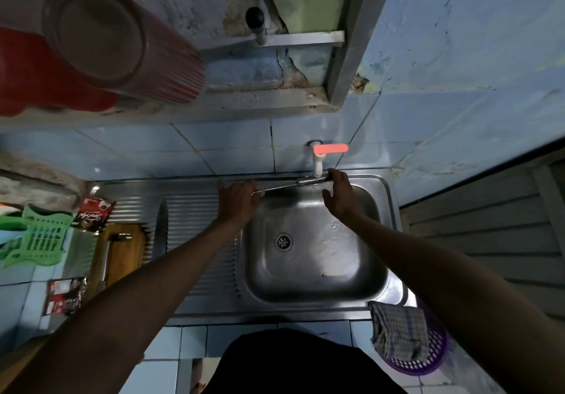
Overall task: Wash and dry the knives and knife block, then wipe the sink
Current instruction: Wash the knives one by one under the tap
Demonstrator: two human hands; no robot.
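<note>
A slim steel knife [287, 185] lies across the back of the sink basin [308, 283], under the white tap [318, 164]. My left hand [237, 199] grips its blade end at the basin's back-left corner. My right hand [339, 193] reaches to the handle end beside the tap, fingertips touching it and the thumb spread apart. A second, larger knife [161, 228] lies flat on the ribbed drainboard [195, 225]. The wooden knife block [125, 253] lies on its side left of that, with a long steel tool [105, 259] on it.
The tap has a red lever [330, 148]. A checked cloth [397, 332] drapes over a purple basket [434, 360] at the sink's front right. A green plastic rack [36, 234] and two sachets [91, 214] sit at the left. Red tubs [101, 45] sit on a shelf overhead.
</note>
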